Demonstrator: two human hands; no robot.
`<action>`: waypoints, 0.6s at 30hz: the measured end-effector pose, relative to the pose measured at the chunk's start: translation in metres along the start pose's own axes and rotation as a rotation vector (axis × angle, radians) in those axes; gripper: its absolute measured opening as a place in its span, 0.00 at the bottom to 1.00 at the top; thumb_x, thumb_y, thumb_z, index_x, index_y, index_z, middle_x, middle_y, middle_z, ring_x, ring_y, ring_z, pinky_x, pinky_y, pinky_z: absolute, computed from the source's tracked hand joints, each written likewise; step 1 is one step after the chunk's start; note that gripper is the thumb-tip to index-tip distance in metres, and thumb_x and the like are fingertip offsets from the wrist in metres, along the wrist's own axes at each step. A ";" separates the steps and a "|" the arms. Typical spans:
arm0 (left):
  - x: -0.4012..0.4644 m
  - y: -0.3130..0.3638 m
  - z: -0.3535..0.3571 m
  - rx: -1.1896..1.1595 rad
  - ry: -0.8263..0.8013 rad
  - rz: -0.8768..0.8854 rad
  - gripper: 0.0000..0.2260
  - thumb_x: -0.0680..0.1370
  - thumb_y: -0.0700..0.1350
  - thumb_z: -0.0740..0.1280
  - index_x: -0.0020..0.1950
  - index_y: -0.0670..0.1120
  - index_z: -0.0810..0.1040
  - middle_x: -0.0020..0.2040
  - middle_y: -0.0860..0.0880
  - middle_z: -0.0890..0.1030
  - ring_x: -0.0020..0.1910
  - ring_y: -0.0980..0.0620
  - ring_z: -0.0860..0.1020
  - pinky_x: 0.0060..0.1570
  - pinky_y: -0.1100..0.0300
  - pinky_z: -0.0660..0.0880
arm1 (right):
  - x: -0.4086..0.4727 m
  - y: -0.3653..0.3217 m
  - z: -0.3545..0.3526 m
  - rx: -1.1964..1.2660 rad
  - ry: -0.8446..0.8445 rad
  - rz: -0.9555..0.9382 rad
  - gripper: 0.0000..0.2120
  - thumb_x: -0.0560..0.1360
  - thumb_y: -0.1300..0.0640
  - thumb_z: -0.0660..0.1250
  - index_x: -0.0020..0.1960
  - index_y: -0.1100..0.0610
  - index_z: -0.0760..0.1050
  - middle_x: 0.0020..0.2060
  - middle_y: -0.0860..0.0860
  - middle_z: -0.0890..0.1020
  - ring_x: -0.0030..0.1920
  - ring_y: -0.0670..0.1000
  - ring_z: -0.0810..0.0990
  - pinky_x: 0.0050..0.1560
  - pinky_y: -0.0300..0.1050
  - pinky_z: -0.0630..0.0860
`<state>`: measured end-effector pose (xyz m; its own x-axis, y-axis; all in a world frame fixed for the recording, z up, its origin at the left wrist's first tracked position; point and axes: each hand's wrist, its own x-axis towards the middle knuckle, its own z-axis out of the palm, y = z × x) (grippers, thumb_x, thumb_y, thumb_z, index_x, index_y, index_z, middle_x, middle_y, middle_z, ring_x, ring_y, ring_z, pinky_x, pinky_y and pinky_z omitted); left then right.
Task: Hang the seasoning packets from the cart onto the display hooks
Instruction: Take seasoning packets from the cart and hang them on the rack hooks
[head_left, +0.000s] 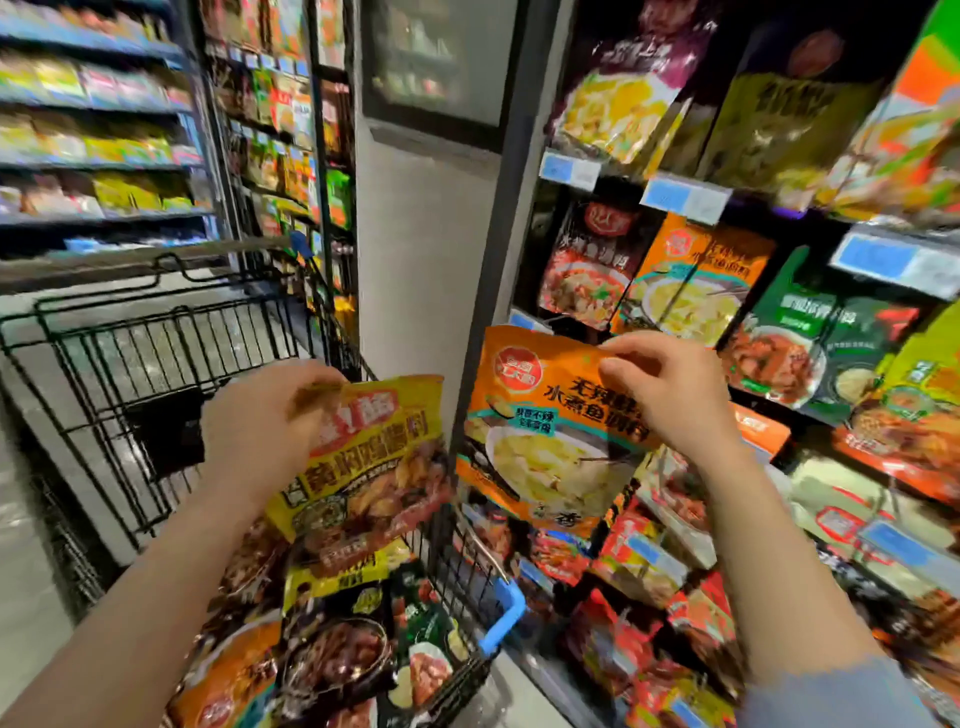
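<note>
Hands pinched packets by their top edges: left hand (265, 415) a yellow foil one (369, 467), right hand (670, 395) an orange one (545, 436), whose hang-hole probably needed squaring to its hook.

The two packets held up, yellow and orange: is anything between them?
Nothing close. In the head view, the gap between the yellow packet and orange packet shows only the grey pillar behind and the cart's rim below.

Two hands (270, 415), one yellow packet (374, 467) and one orange packet (550, 431) held, one cart (156, 364).
</note>
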<state>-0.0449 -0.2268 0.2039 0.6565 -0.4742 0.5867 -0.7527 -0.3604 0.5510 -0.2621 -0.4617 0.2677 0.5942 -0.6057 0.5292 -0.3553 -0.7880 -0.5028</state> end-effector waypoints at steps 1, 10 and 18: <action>0.009 0.011 0.001 0.021 0.024 0.027 0.11 0.72 0.35 0.71 0.50 0.46 0.84 0.47 0.47 0.84 0.47 0.44 0.80 0.44 0.50 0.77 | 0.004 0.001 -0.015 -0.015 0.001 -0.002 0.06 0.73 0.60 0.70 0.49 0.55 0.83 0.42 0.44 0.79 0.46 0.44 0.75 0.41 0.25 0.64; 0.038 0.076 0.029 -0.057 0.117 0.211 0.14 0.67 0.43 0.63 0.49 0.47 0.83 0.42 0.49 0.84 0.43 0.46 0.82 0.48 0.43 0.77 | -0.004 0.020 -0.096 -0.189 0.086 0.067 0.06 0.72 0.58 0.72 0.49 0.53 0.84 0.48 0.48 0.84 0.50 0.48 0.79 0.55 0.44 0.73; 0.036 0.112 0.069 -0.073 0.008 0.298 0.12 0.67 0.36 0.68 0.46 0.47 0.84 0.42 0.50 0.84 0.44 0.46 0.82 0.48 0.43 0.76 | -0.048 0.055 -0.117 -0.218 0.106 0.228 0.07 0.71 0.57 0.73 0.48 0.49 0.81 0.37 0.40 0.78 0.39 0.42 0.76 0.40 0.37 0.69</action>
<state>-0.1089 -0.3399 0.2463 0.4079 -0.5439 0.7333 -0.9068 -0.1479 0.3947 -0.3945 -0.4890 0.2948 0.4073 -0.7683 0.4937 -0.6232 -0.6290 -0.4647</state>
